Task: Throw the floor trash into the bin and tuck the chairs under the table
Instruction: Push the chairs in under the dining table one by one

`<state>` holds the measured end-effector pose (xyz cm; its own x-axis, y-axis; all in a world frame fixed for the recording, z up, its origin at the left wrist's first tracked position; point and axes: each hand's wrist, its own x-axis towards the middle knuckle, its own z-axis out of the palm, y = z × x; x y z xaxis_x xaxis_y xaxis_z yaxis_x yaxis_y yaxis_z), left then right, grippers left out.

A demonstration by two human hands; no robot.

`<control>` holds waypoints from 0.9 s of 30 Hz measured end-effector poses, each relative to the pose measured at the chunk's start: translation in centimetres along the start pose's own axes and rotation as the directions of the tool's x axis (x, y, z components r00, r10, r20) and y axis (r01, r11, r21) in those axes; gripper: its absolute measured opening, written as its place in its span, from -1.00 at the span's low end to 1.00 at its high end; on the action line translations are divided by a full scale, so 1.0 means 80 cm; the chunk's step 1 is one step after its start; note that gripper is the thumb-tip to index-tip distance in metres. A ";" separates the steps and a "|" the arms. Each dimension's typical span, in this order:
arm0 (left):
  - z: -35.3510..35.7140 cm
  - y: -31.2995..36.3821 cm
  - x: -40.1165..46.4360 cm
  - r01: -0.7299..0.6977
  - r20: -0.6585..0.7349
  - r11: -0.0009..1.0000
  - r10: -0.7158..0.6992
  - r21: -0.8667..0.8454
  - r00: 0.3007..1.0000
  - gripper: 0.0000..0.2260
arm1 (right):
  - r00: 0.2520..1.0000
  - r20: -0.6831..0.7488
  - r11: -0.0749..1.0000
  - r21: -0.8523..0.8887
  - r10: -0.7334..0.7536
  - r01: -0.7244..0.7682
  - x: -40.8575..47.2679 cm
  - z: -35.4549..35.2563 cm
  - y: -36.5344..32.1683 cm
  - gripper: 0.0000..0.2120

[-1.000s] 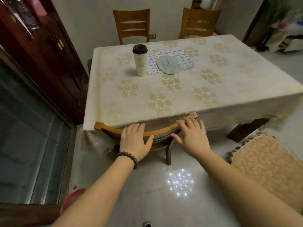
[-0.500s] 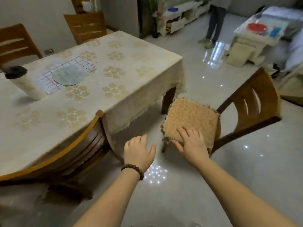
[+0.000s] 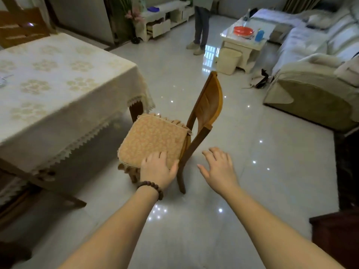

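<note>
Standing pulled out at the corner of the table (image 3: 58,78), the chair (image 3: 167,136), seat toward the table and backrest (image 3: 208,101) on the far side, away from the cloth edge. Left hand (image 3: 157,168) nearer, fingers spread and relaxed over the near corner of the seat cushion (image 3: 153,136), whether touching or just above it not clear; right hand (image 3: 218,167) spread too, gripping nothing, hanging beside the rear leg, below and short of the backrest. Likely next: a reach up and forward to the backrest, then a leftward push to slide the seat under the table.
</note>
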<state>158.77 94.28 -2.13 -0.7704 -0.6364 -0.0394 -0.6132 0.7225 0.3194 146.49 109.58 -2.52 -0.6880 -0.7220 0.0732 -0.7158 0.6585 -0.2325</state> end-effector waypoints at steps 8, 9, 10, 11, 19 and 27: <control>0.046 0.146 0.052 0.098 -0.078 0.991 -0.106 -0.092 0.991 -0.42 | 0.999 0.011 0.999 -0.013 -0.031 0.031 0.049 -0.038 0.163 -0.55; 0.051 0.155 0.061 0.119 -0.086 0.988 -0.128 -0.101 0.988 -0.40 | 0.999 0.014 0.999 -0.016 -0.044 0.044 0.061 -0.038 0.175 -0.55; 0.057 0.163 0.072 0.142 -0.101 0.984 -0.153 -0.112 0.983 -0.38 | 0.998 0.014 0.998 -0.018 -0.058 0.058 0.073 -0.037 0.186 -0.55; 0.062 0.170 0.084 0.164 -0.119 0.978 -0.179 -0.126 0.977 -0.37 | 0.997 0.008 0.997 -0.017 -0.077 0.077 0.086 -0.035 0.197 -0.55; 0.100 0.202 0.189 0.300 -0.287 0.880 -0.415 -0.369 0.863 -0.23 | 0.960 0.042 0.956 -0.083 -0.277 0.280 0.257 -0.017 0.258 -0.54; 0.120 0.235 0.223 0.480 -0.311 0.653 -0.728 -0.586 0.612 -0.58 | 0.877 0.064 0.875 -0.055 -0.477 0.480 0.404 -0.034 0.297 -0.57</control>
<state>131.82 99.08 -5.90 0.0294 -0.9988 0.0379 -0.6679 0.0086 0.7442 106.89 102.49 -3.03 -0.2541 -0.9606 0.1129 -0.9636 0.2414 -0.1150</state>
